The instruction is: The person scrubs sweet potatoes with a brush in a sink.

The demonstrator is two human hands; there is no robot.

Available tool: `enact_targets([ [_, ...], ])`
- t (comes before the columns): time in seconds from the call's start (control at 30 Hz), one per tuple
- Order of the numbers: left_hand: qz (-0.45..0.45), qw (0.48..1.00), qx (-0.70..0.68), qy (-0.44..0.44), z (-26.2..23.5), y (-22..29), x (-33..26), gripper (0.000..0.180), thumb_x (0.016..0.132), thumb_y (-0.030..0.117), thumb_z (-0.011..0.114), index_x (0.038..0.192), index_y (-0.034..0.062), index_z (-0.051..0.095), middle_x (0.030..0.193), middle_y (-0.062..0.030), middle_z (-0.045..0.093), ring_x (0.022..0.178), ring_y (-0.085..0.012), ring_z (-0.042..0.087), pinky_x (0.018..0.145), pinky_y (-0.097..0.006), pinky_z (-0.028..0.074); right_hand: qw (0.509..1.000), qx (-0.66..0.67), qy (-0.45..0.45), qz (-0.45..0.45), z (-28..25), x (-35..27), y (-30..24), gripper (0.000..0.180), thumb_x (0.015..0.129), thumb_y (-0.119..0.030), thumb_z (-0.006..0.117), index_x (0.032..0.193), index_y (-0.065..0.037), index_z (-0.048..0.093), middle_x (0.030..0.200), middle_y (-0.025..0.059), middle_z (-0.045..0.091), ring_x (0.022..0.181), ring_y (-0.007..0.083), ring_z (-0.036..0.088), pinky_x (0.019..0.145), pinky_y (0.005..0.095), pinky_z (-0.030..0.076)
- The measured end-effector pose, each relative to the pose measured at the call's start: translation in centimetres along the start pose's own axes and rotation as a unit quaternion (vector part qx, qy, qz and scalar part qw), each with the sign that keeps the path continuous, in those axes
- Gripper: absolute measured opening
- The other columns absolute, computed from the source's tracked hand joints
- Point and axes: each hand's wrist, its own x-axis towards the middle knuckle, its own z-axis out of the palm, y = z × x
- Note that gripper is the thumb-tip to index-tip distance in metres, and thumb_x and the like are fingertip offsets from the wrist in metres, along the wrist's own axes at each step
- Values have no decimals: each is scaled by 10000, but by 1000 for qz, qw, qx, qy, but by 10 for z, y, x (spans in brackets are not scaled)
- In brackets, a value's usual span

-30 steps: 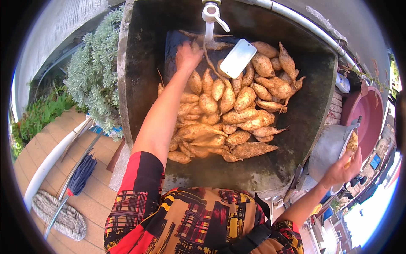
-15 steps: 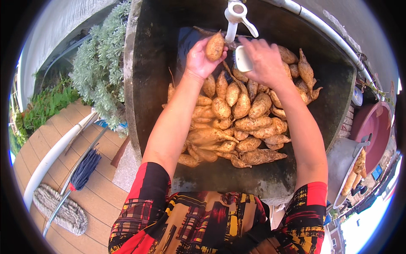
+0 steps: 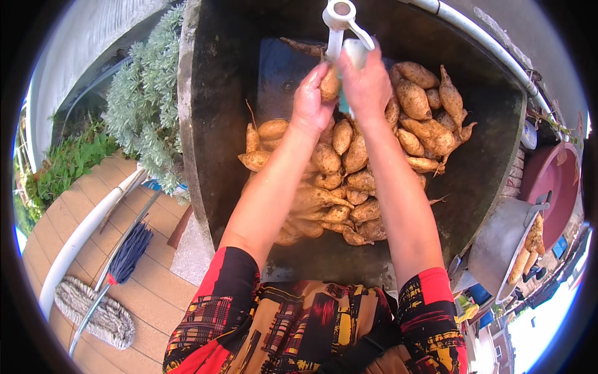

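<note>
Under the white tap [image 3: 337, 20] at the far side of the dark concrete sink [image 3: 473, 206], my left hand [image 3: 309, 106] is closed around a sweet potato [image 3: 329, 85]. My right hand [image 3: 366, 90] grips a scrubbing brush [image 3: 355, 52] with a white back and bluish-green bristles. The bristle side lies against the sweet potato, which the right hand partly covers. Many soil-stained sweet potatoes [image 3: 372, 212] are heaped below my wrists. More of them [image 3: 428, 134] lie to the right of my right forearm, and part of the heap is hidden by my arms.
A grey-green shrub [image 3: 146, 103] borders the sink's left wall. Mops [image 3: 129, 250] lie on the tiled floor at lower left. At right are a metal pot [image 3: 500, 243] with sweet potatoes [image 3: 526, 255] and a reddish tub [image 3: 551, 190]. A pipe [image 3: 476, 40] runs along the back right.
My right hand has moved left and brought the brush against the sweet potato. My left hand has shifted slightly right and down. More of the right-hand sweet potatoes now show.
</note>
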Motion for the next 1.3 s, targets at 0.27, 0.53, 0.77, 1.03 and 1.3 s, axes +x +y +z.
enact_targets([
  [0.27,-35,999,24,-26,-14,9,-10,300,957,292,545,1164,95,637,1106,-19,657,1029,-212,600,894,-477,441,997,-68,-38,-5,8,6,13,875,800,-578,615,1407,8,383,1037,294,605,923,438,628,785,501,496],
  [0.53,-190,913,-178,-313,-46,33,22,389,996,356,472,1219,49,558,1157,-122,648,1083,-259,607,979,-414,476,977,-38,-71,-195,7,-73,-15,835,807,-542,641,1416,-25,396,1048,204,603,922,381,625,790,450,505],
  [0.77,-76,995,44,-42,-4,23,-4,241,884,335,687,1014,135,656,956,-35,680,827,-173,623,669,-330,478,996,-5,56,-67,12,5,21,817,812,-557,622,1398,-30,405,1035,255,608,883,418,628,751,490,500],
  [1.03,-47,998,47,-20,-9,20,-6,259,949,282,548,1043,52,624,940,-70,688,823,-223,665,742,-382,550,995,-5,-13,-104,9,-14,18,889,794,-585,629,1414,2,380,946,224,584,841,394,615,686,472,504],
  [1.3,-124,951,-99,-267,-58,36,31,334,975,220,466,1190,-11,575,1146,-147,649,1015,-261,649,913,-387,529,985,13,-39,-166,8,-65,-6,876,811,-531,663,1416,28,363,1005,204,614,890,372,633,790,442,515],
])
